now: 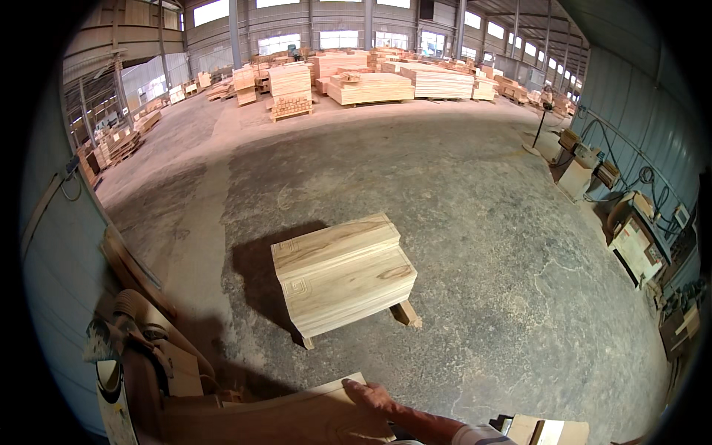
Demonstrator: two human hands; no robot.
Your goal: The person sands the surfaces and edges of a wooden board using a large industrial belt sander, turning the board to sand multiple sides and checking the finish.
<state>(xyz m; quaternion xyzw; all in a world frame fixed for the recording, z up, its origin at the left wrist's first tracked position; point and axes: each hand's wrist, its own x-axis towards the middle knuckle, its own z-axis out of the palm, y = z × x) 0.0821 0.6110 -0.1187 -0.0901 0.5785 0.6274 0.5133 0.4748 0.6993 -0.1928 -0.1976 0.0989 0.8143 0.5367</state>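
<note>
My right hand [369, 397] reaches in from the lower edge and is closed on the corner of a wooden panel [289, 419], its thumb lying on the top face. The panel is pale brown with visible grain and runs left along the bottom of the view. My left hand is not in view. Ahead on the floor lies a stack of wooden panels [352, 285], with square spiral patterns carved near its left end. Wooden bearers [406, 314] hold the stack off the floor.
At lower left, beside the panel, stands a machine with a ribbed hose [133, 305]. Equipment and cables line the metal wall [630, 111] on the right. Large timber stacks [371, 89] stand far back across the concrete floor [504, 222]. Light-coloured boards [549, 432] lie at bottom right.
</note>
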